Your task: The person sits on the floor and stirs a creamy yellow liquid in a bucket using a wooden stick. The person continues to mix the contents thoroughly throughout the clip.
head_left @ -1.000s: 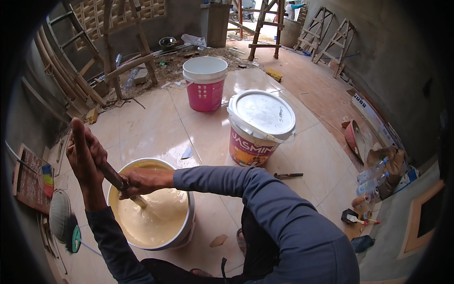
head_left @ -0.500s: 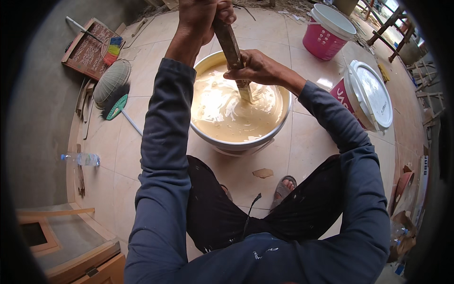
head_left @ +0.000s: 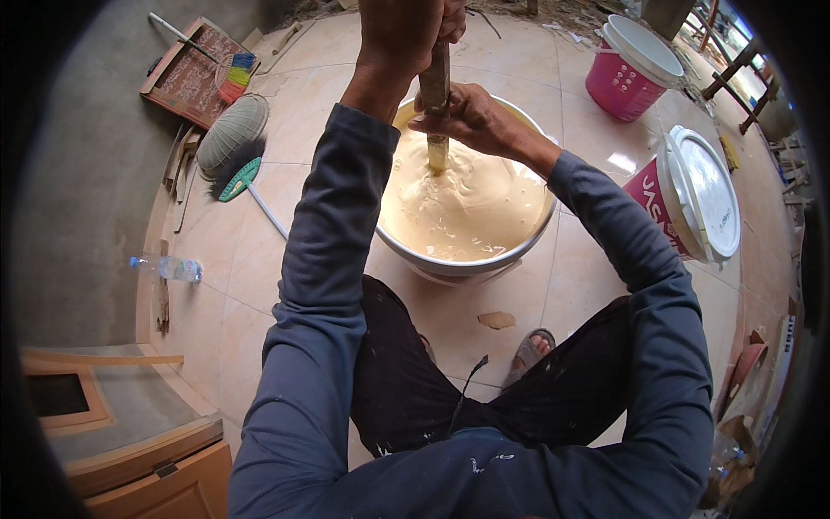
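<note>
Closest to the camera are the person's dark trousers and a sandalled foot [head_left: 533, 349] at about 5 o'clock from the big bucket [head_left: 467, 259], with a small tan scrap [head_left: 496, 320] on the tiled floor [head_left: 251, 285] just before it. The bucket stands directly between the knees and is filled with creamy beige paint [head_left: 467, 203]. A wooden stick [head_left: 435, 104] is standing in the paint; its long axis runs almost straight from 12 to 6 o'clock, the lower end dipped in the paint, the upper end pointing away toward 12 o'clock. The right hand [head_left: 467, 117] is closed around the stick low, just above the paint, and the left hand [head_left: 406, 30] is closed tightly around it higher up, at the far rim of the bucket. At 9 o'clock from the bucket a clear plastic bottle [head_left: 166, 268] is lying on the floor, and at 10 o'clock there is a green-handled brush [head_left: 238, 173] beside a round woven basket [head_left: 232, 134], then a flat brown board [head_left: 194, 78] farther away. At 3 o'clock stands a pink pail with white lid [head_left: 692, 195], with white lettering on its side. Farther, at 1 o'clock, a second pink pail [head_left: 631, 65] stands well apart.
</note>
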Tool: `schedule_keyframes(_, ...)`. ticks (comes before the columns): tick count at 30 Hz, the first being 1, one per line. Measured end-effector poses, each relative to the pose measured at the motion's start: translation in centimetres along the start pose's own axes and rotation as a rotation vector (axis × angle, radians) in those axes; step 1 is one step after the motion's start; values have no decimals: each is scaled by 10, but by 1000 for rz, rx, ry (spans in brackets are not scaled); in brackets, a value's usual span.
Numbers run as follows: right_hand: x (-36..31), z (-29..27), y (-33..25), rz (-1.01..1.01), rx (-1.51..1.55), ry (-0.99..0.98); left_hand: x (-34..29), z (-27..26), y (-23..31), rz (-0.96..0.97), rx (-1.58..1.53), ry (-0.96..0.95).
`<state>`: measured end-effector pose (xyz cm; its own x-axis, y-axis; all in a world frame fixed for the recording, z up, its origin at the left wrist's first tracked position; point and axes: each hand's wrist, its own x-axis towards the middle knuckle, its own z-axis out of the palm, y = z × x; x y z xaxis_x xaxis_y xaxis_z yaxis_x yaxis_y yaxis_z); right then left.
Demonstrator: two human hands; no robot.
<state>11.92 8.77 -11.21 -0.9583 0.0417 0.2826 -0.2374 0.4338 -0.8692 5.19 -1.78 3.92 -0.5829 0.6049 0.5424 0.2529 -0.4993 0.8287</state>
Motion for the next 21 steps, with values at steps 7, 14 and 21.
schedule_keyframes(7, -5, -27, 9, 58, -236, 57, 5, 0, -25, -46, -171, -4)
schedule_keyframes(14, -31, -29, -3, 148, -95, -68, 10, -4, -26, -107, -198, -150)
schedule_keyframes(21, -39, 4, -25, 123, 151, -152, 0, 3, -7, -99, -114, -201)
